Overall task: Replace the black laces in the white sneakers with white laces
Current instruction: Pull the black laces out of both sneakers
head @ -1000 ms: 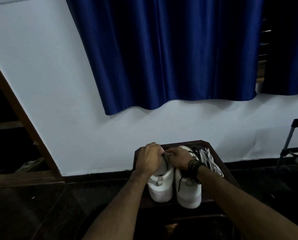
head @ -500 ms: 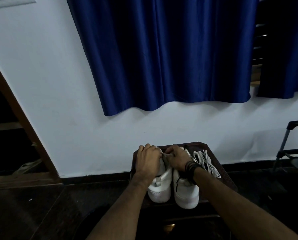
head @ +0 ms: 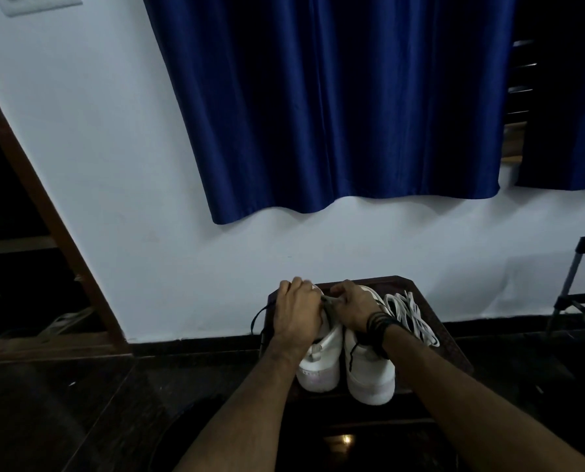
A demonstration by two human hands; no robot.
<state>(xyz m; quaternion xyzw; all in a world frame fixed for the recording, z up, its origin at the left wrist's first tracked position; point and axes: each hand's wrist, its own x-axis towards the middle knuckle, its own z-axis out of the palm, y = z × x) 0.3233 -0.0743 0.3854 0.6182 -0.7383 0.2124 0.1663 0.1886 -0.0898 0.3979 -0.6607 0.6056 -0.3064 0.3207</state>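
Both your left hand (head: pixel 298 310) and right hand (head: pixel 352 306) pinched the black lace (head: pixel 328 303) over the left sneaker (head: pixel 320 366) (early unlacing, I'd judge), white laces (head: pixel 410 313) unused.

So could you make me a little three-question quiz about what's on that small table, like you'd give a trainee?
1. True or false: the white laces are already threaded through the right sneaker.
2. Which side of the sneakers does the bundle of white laces lie on? A) the person's left B) the person's right C) in front of the toes
3. Fill in: a loose black lace trails over the table's ____ edge.

Key
1. False: they lie loose on the table beside it.
2. B
3. Left, beside the left hand; the right hand meets it over the left sneaker.
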